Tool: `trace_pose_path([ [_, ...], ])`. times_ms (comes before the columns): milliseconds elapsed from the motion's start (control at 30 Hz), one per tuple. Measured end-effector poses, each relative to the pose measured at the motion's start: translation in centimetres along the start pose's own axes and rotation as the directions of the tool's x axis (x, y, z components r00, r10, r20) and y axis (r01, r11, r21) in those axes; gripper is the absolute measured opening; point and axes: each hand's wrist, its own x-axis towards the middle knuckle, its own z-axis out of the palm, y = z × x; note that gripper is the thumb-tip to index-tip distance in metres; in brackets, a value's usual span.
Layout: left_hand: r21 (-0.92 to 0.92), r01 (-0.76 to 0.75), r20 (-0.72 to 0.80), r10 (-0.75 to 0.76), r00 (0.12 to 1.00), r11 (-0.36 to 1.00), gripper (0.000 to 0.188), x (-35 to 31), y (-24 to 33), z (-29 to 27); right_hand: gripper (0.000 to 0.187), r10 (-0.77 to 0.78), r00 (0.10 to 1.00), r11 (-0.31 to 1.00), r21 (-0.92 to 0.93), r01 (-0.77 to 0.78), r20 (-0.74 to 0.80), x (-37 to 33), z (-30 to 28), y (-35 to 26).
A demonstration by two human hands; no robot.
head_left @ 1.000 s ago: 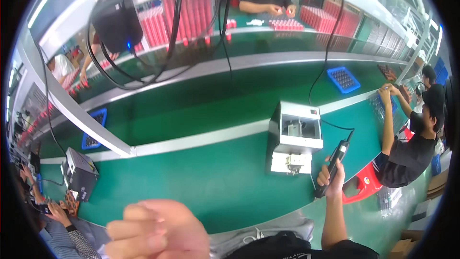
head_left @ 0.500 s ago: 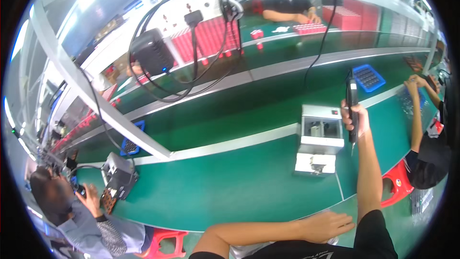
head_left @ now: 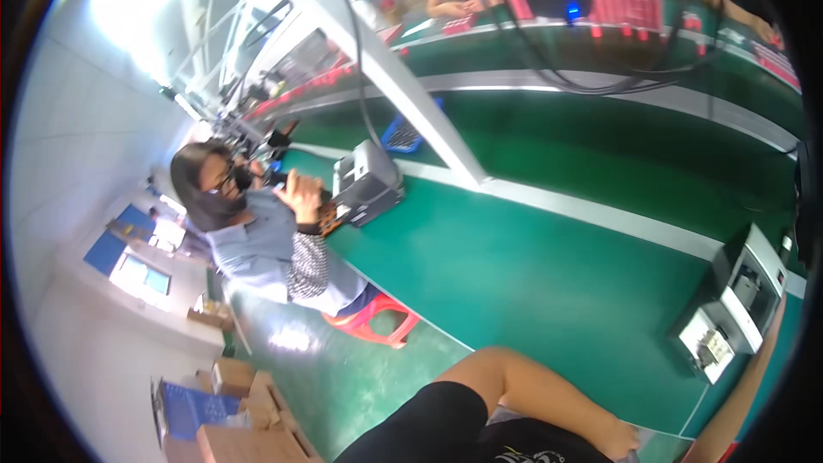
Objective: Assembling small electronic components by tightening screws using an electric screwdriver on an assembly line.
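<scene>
Boxy white machine (head_left: 747,302) on green bench (head_left: 549,279), right forearm (head_left: 751,381) alongside; left hand (head_left: 619,439) near the bench's edge. I cannot tell either hand's finger positions.

The left arm (head_left: 553,394) is bent at the bottom of the frame, elbow (head_left: 490,362) raised, forearm slanting down rightward. The left hand (head_left: 617,440) hangs low, its finger pose too unclear for me to read. At lower right the right forearm (head_left: 746,381) climbs steeply; I lose the right hand at the edge.
</scene>
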Motion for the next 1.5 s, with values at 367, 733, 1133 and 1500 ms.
trace_pose_path([
  [367, -0.332, 0.225, -0.080, -0.265, 0.961, 0.916, 0.020, 2.2, -0.4, 5.6, 0.067, 0.918, 0.369, -0.063, 0.972, -0.226, 0.146, 9.9, -13.0, -21.8],
  [733, -0.338, 0.088, 0.063, -0.070, 0.996, 0.937, 0.020, 4.7, 1.0, -3.7, 0.061, 0.789, 0.590, 0.440, 0.829, -0.347, -0.172, 8.9, -5.4, -16.0],
  [1133, -0.098, 0.297, 0.256, -0.264, 0.930, 0.950, 0.016, 4.5, 0.8, -0.4, 0.048, -0.048, 0.998, 0.969, -0.244, 0.038, -0.033, 18.7, -0.3, -4.6],
  [1500, -0.239, 0.209, 0.430, -0.090, 0.898, 0.948, 0.007, 4.6, 2.1, -13.7, 0.047, -0.641, 0.755, 0.582, -0.551, 0.598, 0.142, 6.0, -10.8, -8.4],
])
